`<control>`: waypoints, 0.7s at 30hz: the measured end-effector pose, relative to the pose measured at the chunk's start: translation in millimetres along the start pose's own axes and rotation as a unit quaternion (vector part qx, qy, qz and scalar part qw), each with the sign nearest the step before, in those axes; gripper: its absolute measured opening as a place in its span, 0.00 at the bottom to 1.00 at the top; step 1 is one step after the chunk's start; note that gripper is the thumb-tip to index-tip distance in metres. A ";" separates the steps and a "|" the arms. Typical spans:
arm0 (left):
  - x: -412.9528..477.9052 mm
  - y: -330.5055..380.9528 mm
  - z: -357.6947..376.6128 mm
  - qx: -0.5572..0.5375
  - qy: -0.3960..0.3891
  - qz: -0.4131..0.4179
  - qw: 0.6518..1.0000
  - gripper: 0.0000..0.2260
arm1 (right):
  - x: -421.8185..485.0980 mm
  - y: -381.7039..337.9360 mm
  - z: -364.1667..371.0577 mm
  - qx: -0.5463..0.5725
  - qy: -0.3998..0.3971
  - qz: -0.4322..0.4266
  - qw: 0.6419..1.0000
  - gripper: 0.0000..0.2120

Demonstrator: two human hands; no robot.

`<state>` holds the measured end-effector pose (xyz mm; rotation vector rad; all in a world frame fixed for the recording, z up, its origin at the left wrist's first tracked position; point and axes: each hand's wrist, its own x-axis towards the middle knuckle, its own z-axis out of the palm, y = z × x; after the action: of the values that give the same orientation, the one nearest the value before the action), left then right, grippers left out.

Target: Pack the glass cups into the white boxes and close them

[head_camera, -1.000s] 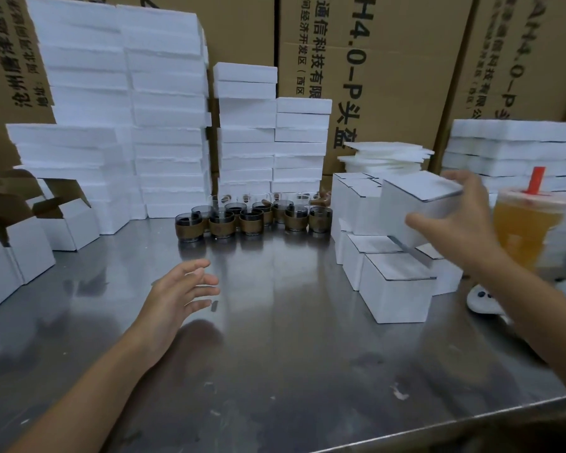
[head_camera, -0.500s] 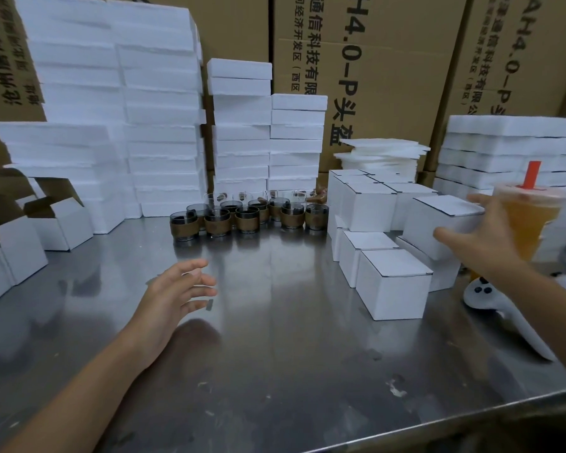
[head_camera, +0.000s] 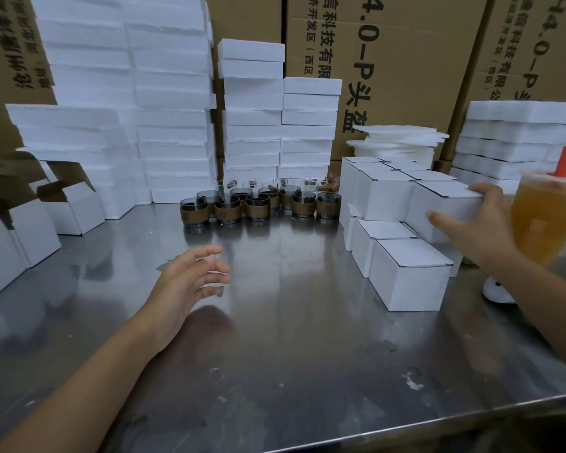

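Your right hand has its fingers clamped round a closed white box at 2 o'clock; your left hand, fingers spread and empty, is nearer the glass cups, standing at its 12 o'clock

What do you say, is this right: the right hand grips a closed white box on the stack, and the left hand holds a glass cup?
One error: in the head view the left hand hovers empty over the table. The right hand does grip the closed white box on the stack.
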<state>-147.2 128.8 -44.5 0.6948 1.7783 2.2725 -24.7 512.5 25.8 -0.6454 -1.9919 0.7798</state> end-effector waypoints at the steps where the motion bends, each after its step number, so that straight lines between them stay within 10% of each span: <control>1: -0.2 0.4 0.0 -0.001 0.000 0.000 1.000 0.16 | -0.3 -0.1 1.1 -0.001 0.000 0.001 1.000 0.36; 11: -2.3 4.5 5.0 0.005 0.003 -0.008 1.000 0.09 | -11.7 -13.9 -6.0 -0.109 -0.002 -0.033 0.994 0.51; 17: -1.7 6.9 8.0 0.025 0.019 -0.019 0.999 0.08 | -61.7 -82.1 15.6 -0.058 -0.046 -0.238 0.968 0.30; 21: -2.5 7.8 7.2 0.060 0.058 -0.022 0.996 0.07 | -128.1 -115.6 78.2 0.084 -0.190 -0.178 0.962 0.19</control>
<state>-140.6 131.9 -36.5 0.5489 1.9762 2.2337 -47.1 325.2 8.4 -0.0281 -2.2672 0.8843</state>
